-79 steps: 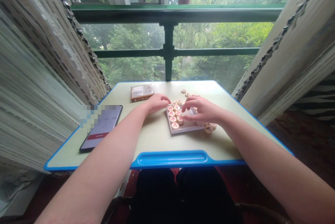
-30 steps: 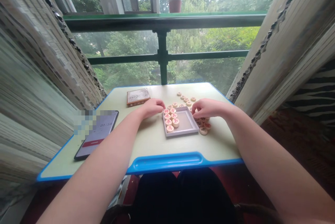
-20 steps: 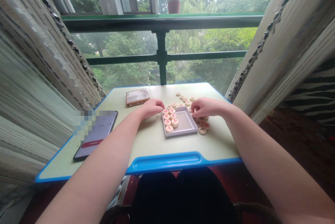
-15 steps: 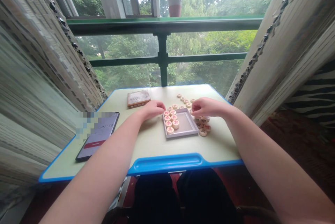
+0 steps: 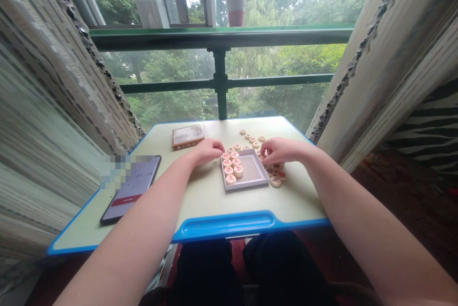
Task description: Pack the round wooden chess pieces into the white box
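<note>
A shallow open box (image 5: 246,188) lies on the small table. Red-marked Chinese chess pieces (image 5: 238,171) stand in two columns along its left side, and the box's right part shows bare bottom. At the far left corner, my left hand (image 5: 210,150) is closed with its fingertips on the box's edge. My right hand (image 5: 278,149) is closed by the right wall, its fingertips pinched at a Chinese chess piece, mostly hidden. Loose black- and red-marked pieces (image 5: 275,181) lie under and around that hand; others (image 5: 252,139) spread behind the box.
A box lid with a printed picture (image 5: 188,135) rests at the back left. At the left, a phone (image 5: 132,191) shows a timer. The table (image 5: 214,201) has a blue rim and a blue front tray groove (image 5: 229,223). Curtains (image 5: 343,82) hang on both sides.
My right hand has shifted slightly left, closer to the box's right wall. My left hand stays at the corner. The arrangement in the box looks the same; the view has moved a little.
</note>
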{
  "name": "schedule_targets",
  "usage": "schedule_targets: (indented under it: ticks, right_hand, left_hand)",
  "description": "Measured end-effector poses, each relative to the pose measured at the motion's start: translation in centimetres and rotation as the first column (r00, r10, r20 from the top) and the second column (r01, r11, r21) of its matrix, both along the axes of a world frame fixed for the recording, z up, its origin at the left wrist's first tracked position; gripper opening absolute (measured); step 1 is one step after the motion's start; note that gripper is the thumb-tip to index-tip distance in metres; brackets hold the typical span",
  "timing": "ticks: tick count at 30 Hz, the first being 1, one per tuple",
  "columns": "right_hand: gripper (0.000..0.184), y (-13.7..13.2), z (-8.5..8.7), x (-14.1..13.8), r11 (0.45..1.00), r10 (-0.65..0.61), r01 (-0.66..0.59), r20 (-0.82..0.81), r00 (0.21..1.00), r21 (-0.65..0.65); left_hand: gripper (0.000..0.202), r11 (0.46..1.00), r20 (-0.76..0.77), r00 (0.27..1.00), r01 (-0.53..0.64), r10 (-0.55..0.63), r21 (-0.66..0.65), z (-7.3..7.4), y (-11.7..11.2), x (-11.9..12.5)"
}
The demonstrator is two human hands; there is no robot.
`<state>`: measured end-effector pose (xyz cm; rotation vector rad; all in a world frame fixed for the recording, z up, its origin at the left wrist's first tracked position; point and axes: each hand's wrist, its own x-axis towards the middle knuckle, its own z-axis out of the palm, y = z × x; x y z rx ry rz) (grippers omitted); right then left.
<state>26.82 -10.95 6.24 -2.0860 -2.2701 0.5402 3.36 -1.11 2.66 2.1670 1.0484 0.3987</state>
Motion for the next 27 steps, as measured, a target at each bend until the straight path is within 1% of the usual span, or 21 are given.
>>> schedule_targets:
  ticks: [4,7,10,12,14,16,18,19,22,25,27]
  right_hand:
    - [0.025,0.2,-0.2,0.0,0.998,0.001,0.0,-0.007,1.0,0.063]
    - [0.022,0.2,-0.1,-0.1,0.997,-0.017,0.02,-0.037,0.999,0.077]
    - [0.021,0.0,0.3,-0.3,0.989,-0.04,0.058,-0.134,0.99,0.133]
    - [0.024,-0.3,0.7,-0.4,0.984,-0.034,0.071,-0.219,0.975,0.163]
    - [0.026,-0.6,1.0,-0.5,0.992,-0.013,0.049,-0.301,0.954,0.113]
    - [0.028,-0.7,1.0,-0.8,1.0,0.016,-0.013,-0.347,0.938,0.009]
    - [0.029,-0.7,0.8,-1.1,0.996,0.043,-0.065,-0.326,0.945,-0.056]
    - [0.029,-0.6,0.7,-1.3,0.995,0.056,-0.077,-0.295,0.954,-0.059]
    - [0.03,-0.4,0.3,-1.8,0.997,0.078,-0.081,-0.215,0.974,-0.007]
    - [0.029,-0.4,0.1,-2.2,0.996,0.081,-0.074,-0.19,0.978,0.046]
    - [0.028,-0.4,0.0,-2.3,0.996,0.079,-0.07,-0.184,0.98,0.056]
  left_hand:
    - [0.026,1.0,0.015,1.0,-0.002,0.002,0.002,0.0,0.0,0.0]
    - [0.026,0.999,0.063,0.998,-0.017,0.02,-0.037,-0.2,0.2,0.2]
    - [0.027,0.996,0.094,0.995,-0.02,0.028,-0.092,-0.3,0.3,0.2]
    - [0.027,0.996,0.089,0.996,-0.012,0.02,-0.083,-0.3,0.3,0.2]
    - [0.027,0.999,0.059,0.998,-0.003,0.006,-0.045,-0.1,0.2,0.1]
    - [0.027,1.0,0.022,1.0,0.007,-0.006,-0.021,0.0,0.1,0.0]
    - [0.028,1.0,0.009,1.0,0.011,-0.011,-0.025,0.1,0.1,0.0]
    - [0.028,0.999,0.014,1.0,0.012,-0.011,-0.031,0.0,0.1,0.0]
    - [0.027,0.999,0.043,0.999,0.005,-0.003,-0.047,-0.1,0.3,0.1]
    - [0.026,0.999,0.045,0.999,0.005,-0.003,-0.052,-0.2,0.3,0.1]
    - [0.027,0.999,0.03,0.999,0.014,-0.013,-0.039,-0.1,0.4,0.1]
